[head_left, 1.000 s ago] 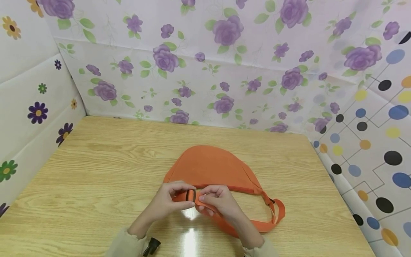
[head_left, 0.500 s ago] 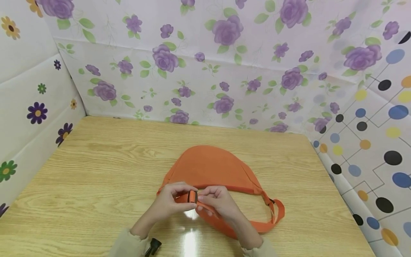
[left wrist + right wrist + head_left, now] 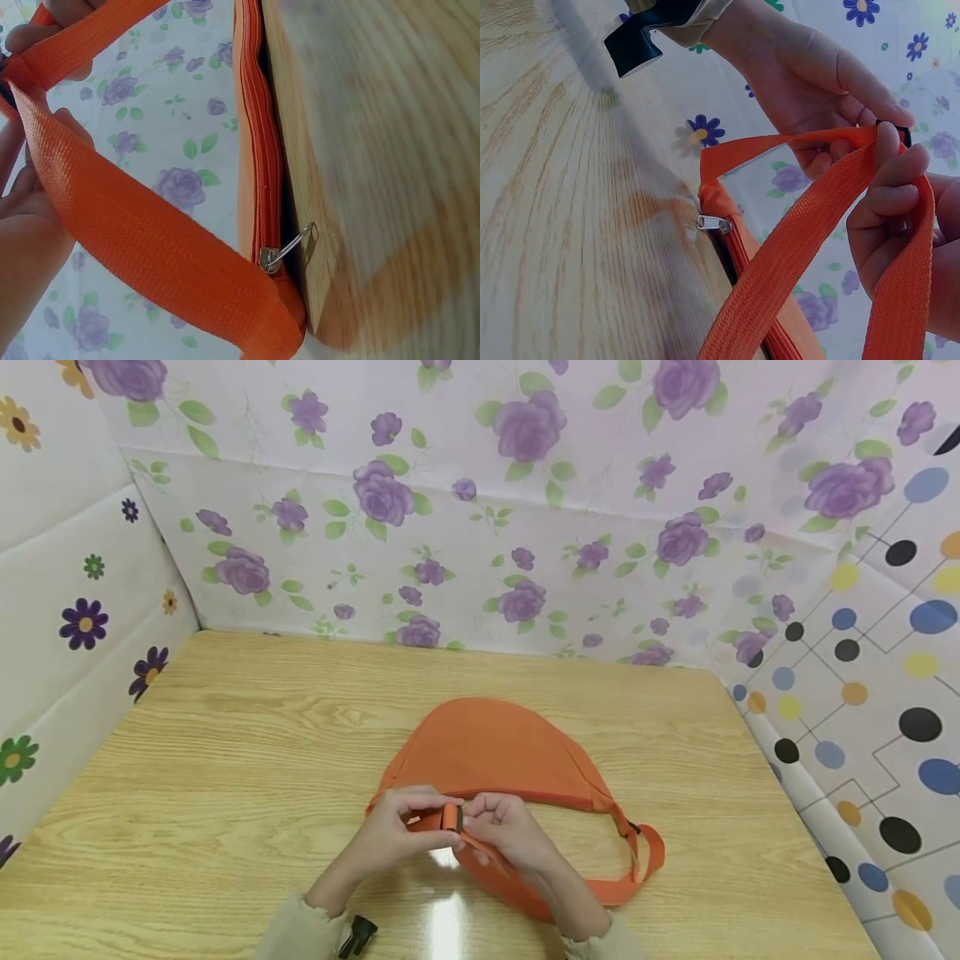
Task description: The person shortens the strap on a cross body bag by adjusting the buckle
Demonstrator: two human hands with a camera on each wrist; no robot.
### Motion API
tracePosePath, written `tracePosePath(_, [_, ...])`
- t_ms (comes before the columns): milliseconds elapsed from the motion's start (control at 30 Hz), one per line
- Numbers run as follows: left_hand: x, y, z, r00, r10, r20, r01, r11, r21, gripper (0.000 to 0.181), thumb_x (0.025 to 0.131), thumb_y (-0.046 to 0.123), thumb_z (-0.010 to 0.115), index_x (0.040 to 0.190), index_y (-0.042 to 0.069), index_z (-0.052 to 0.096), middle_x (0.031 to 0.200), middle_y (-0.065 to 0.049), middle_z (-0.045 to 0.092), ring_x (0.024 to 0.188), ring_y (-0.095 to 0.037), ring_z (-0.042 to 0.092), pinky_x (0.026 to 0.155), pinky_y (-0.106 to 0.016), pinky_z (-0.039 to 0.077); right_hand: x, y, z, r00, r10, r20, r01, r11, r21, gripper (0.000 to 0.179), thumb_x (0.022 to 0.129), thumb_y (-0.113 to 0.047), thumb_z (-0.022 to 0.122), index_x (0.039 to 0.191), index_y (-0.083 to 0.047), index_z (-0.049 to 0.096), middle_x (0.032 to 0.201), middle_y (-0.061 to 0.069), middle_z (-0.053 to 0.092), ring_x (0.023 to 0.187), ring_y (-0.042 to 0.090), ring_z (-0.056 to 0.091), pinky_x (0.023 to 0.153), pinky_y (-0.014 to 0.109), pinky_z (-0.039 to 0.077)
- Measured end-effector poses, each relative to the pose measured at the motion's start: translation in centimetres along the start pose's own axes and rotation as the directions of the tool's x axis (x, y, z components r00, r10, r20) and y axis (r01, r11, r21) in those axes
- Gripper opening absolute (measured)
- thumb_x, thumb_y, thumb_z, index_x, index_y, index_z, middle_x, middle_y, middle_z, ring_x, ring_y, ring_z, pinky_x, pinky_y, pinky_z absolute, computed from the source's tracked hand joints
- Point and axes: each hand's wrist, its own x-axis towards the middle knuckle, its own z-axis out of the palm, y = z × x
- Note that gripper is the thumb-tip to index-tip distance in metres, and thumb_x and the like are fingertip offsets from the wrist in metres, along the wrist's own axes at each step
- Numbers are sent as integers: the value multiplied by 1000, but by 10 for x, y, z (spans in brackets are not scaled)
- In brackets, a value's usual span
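Note:
An orange waist bag (image 3: 491,747) lies on the wooden table with its zipper side toward me. In front of it, my left hand (image 3: 393,827) pinches the black strap slider (image 3: 460,818) between thumb and fingers, with orange webbing wrapped over it. Close beside the slider, the right hand (image 3: 517,835) holds the orange strap (image 3: 802,225) with curled fingers. In the right wrist view, this strap hangs in a loop from the right hand (image 3: 889,210). From the bag's end, another stretch of webbing (image 3: 150,217) runs up to the left hand (image 3: 34,214).
A metal zipper pull (image 3: 714,223) sits at the bag's left end. The strap's far loop (image 3: 651,852) curves on the table (image 3: 285,752) at right. A black piece (image 3: 358,937) shows at the left sleeve. Patterned cloth (image 3: 465,527) surrounds the table's back and sides.
The slider and left hand have shifted slightly right. The rounded strap end seen in the right fingers earlier no longer shows, and those fingers now sit right against the slider.

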Motion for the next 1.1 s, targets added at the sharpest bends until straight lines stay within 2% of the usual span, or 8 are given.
tracePosePath(100, [0,2,0,1000,-3,-10,3,1000,-2,26,73,-7,69,98,-11,63,86,-13,62,78,-12,56,65,-29,49,0,1,-1,1000,-14,22,13,1000,14,6,90,-1,50,87,-1,56,70,3,63,46,5,49,42,13,35])
tracePosePath(233, [0,2,-1,1000,-4,-29,5,1000,21,27,72,-7,69,99,-12,63,85,-13,62,76,-11,54,60,-25,48,0,2,-3,999,-24,28,24,1000,18,9,91,-2,49,91,-2,58,72,3,64,51,7,50,45,14,37])
tracePosePath(433, [-4,-15,-4,999,-9,-49,11,999,42,30,73,-6,69,102,-11,62,86,-10,62,76,-12,53,61,-26,48,-3,2,-6,999,-29,42,27,999,40,14,91,-1,49,98,-2,61,76,5,66,55,7,52,47,14,39])
tracePosePath(533, [-5,-19,-6,998,-11,-61,13,999,33,31,74,-4,70,104,-9,63,87,-8,62,77,-13,54,64,-27,48,-5,1,-8,999,-26,39,24,999,37,15,90,0,49,98,-1,62,76,5,66,52,6,50,47,14,39])
tracePosePath(733, [-5,-20,-8,997,24,-71,-22,999,24,32,74,-4,70,105,-7,63,86,-8,61,76,-12,53,62,-25,47,-9,0,-12,1000,7,18,-8,999,37,13,89,-1,52,95,-2,63,72,5,66,47,6,47,47,15,39])
tracePosePath(967, [-6,-24,-9,998,7,-61,-5,1000,19,32,73,-7,69,104,-8,63,86,-8,61,76,-12,52,62,-25,47,-11,0,-14,1000,-31,5,31,999,23,15,88,2,51,94,-4,64,69,3,64,47,4,49,44,13,39])
tracePosePath(1100, [-6,-26,-9,999,17,-51,-17,1000,-3,32,72,-10,68,104,-9,63,85,-10,61,75,-11,52,61,-25,47,-11,1,-13,999,-30,-11,31,999,36,16,88,2,52,94,-4,65,69,4,64,48,4,50,43,13,39])
